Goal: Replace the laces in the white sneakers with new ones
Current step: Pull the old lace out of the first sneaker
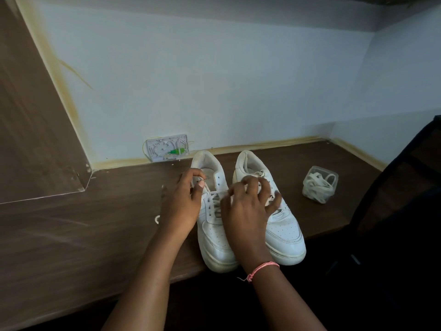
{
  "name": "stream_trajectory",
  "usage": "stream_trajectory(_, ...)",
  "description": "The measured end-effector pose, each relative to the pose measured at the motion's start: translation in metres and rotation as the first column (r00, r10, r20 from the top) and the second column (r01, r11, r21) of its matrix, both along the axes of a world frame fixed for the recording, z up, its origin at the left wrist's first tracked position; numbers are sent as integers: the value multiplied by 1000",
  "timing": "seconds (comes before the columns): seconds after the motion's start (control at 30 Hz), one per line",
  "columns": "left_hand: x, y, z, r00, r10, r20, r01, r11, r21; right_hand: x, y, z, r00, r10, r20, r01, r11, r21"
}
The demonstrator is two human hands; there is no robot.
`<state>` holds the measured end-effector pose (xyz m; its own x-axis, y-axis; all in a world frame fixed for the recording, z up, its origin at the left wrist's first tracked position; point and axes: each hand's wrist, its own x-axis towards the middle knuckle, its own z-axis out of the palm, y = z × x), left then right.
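- Pink thread bracelet [261, 269], on the right wrist, nearest the camera.
- Right hand [247, 212]: fingers curled over the upper eyelets where the two shoes meet; appears to pinch one end of a lace, though the grip itself is partly hidden.
- Left hand [182, 203]: thumb and forefinger pinched on the other end of the same lace [216, 192], which is drawn taut between the hands.
- Left sneaker [216, 237]: white, toe towards the camera, at the desk's front edge; lace threaded through its eyelets, the top run being worked.
- Right sneaker [284, 231]: white, just beside the first, touching or nearly so; lacing partly hidden by the right hand.
- Wooden desk [71, 235]: dark brown, bearing both shoes.
- Clear plastic tub [321, 185]: to the right of the shoes, near them, holding coiled white laces [316, 187]; whether new or old cannot be told.
- Wall socket plate [168, 148]: opened, behind the shoes.
- Progress, as judged: early or mid-task; one shoe in hand, neither visibly finished.
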<state>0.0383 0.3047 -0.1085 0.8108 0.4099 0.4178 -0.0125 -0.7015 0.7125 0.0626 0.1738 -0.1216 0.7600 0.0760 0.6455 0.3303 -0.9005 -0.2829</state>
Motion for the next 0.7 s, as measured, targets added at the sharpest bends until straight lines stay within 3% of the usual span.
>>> stream_trajectory(0.17,1,2,-1,998,56,17,-57,998,12,-1,-3,5,1000,-17,-8,18,989,149)
stream_trajectory(0.37,1,-2,-1,995,65,77,-67,998,20,0,-4,9,980,198,4,-198,980,9)
stream_trajectory(0.43,0,-2,-1,995,60,84,-63,998,32,1,-3,10,988,152,15,-152,988,26)
stream_trajectory(0.5,-1,-1,1,994,53,91,-56,998,30,6,-9,13,1000,26,-12,-23,983,180)
stream_trajectory(0.6,-2,0,1,994,65,91,-66,998,14,12,-19,17,985,-125,-120,163,903,397)
stream_trajectory(0.7,-1,-1,0,994,72,78,-74,997,23,11,-19,20,1000,-13,22,7,963,268)
